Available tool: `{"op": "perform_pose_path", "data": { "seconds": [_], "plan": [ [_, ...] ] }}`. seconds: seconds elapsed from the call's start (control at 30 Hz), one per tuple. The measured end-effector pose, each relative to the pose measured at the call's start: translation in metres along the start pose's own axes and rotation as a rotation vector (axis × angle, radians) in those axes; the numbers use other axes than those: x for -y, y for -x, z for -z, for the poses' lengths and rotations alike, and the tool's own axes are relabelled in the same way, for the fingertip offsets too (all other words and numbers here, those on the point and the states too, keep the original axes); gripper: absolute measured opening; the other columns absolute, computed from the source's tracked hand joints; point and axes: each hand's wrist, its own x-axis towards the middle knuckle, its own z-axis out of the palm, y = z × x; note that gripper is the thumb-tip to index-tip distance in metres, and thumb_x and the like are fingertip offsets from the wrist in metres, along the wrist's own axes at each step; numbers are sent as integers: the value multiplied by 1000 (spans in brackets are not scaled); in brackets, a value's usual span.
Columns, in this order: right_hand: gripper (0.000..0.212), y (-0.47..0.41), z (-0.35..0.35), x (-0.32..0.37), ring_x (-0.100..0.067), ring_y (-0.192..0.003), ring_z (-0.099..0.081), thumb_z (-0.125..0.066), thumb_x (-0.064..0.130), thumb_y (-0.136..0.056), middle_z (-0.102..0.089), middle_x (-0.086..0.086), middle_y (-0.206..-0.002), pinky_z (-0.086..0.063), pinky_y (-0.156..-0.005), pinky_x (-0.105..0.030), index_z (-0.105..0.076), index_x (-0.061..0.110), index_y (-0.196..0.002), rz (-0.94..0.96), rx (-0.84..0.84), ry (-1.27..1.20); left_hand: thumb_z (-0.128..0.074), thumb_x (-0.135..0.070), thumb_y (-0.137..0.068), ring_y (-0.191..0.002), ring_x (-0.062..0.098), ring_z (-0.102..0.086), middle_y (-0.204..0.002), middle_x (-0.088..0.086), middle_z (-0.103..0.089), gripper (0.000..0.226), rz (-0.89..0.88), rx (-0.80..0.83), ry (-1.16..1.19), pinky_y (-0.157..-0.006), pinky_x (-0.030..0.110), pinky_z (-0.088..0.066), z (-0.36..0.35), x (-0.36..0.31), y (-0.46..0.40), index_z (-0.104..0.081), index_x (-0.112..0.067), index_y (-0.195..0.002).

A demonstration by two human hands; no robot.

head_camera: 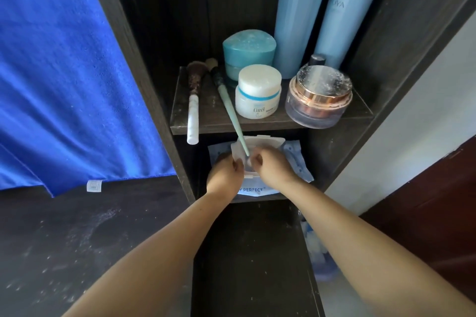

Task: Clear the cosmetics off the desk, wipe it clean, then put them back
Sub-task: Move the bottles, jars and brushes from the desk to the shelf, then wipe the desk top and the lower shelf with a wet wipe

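In the head view, a pale blue wipes pack [291, 159] lying on the lower shelf [260, 197] is worked by both hands: its white flap [260, 140] is pinched in the grip of the left hand [224, 171], while the right hand [273, 167] is curled over the opening, its hold not clearly seen. On the upper shelf [270, 125] are seen two makeup brushes [193, 110], a white cream jar [258, 94], a teal jar [248, 51], a rose-gold jar [319, 96] and two tall blue bottles [298, 15]; a blue cloth [64, 72] is draped over the dusty counter [77, 239].
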Motion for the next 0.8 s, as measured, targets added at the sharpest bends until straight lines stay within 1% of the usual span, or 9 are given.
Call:
{"op": "perform_pose_path", "data": {
  "seconds": [0.1,0.17,0.23,0.3,0.43,0.53,0.6,0.7,0.8],
  "plan": [
    [15,15,14,1,-19,-87,-54,-46,13,-94,-56,-8,-96,-46,-75,-31,-58,5,-99,-82,-158,-205,-34,-20,-97,-70,12,-47,-82,0,-49,22,23,-7,42,-64,23,-35,4,-5,3,-53,-12,-91],
    [17,27,28,2,-18,-93,-59,-46,20,-96,-57,-5,-105,-52,-83,-33,-54,10,-108,-194,-193,-473,-35,-20,-97,-77,15,-48,-83,1,-50,20,36,0,81,-69,27,-36,6,-7,4,-52,-12,-90],
    [13,41,44,6,-14,-89,-63,-44,19,-97,-59,-2,-103,-54,-73,-23,-52,13,-106,-261,-172,-789,-37,-19,-96,-79,18,-49,-82,3,-50,19,33,27,115,-70,28,-37,9,-7,5,-53,-9,-92],
    [9,55,59,12,-10,-82,-65,-45,15,-97,-64,-1,-92,-53,-66,-18,-53,11,-100,-239,-160,-898,-39,-20,-95,-80,21,-52,-84,4,-53,17,22,41,217,-70,29,-40,16,-9,12,-51,-9,-98],
    [12,85,65,22,-9,-72,-64,-50,18,-95,-66,1,-73,-53,-70,-21,-60,13,-91,-138,-40,-830,-37,-28,-97,-93,19,-58,-100,3,-62,26,-72,91,539,-79,30,-47,40,-4,59,-54,-14,-112],
    [15,106,51,37,-6,-64,-60,-51,17,-94,-65,3,-66,-50,-65,-17,-60,8,-85,-25,100,-719,-31,-41,-97,-101,22,-61,-102,5,-68,40,65,342,967,-86,36,-51,62,12,102,-63,-19,-108],
    [20,118,38,52,-2,-59,-57,-52,20,-94,-64,5,-61,-47,-63,-15,-59,11,-79,65,189,-600,-38,-40,-95,-103,21,-62,-109,4,-69,37,119,406,1096,-84,36,-51,75,36,120,-64,-19,-112],
    [26,130,18,78,1,-54,-52,-50,28,-95,-62,5,-58,-45,-63,-16,-55,16,-72,175,327,-442,-51,-23,-91,-105,19,-63,-114,5,-67,28,80,317,1079,-79,29,-51,93,71,141,-61,-15,-116],
    [29,135,-5,96,0,-64,-57,-44,33,-96,-64,7,-67,-47,-74,-23,-56,17,-76,179,459,-335,-52,-20,-91,-92,20,-66,-101,12,-70,25,95,133,1011,-73,23,-51,107,104,154,-64,-3,-105]
  ]
}}
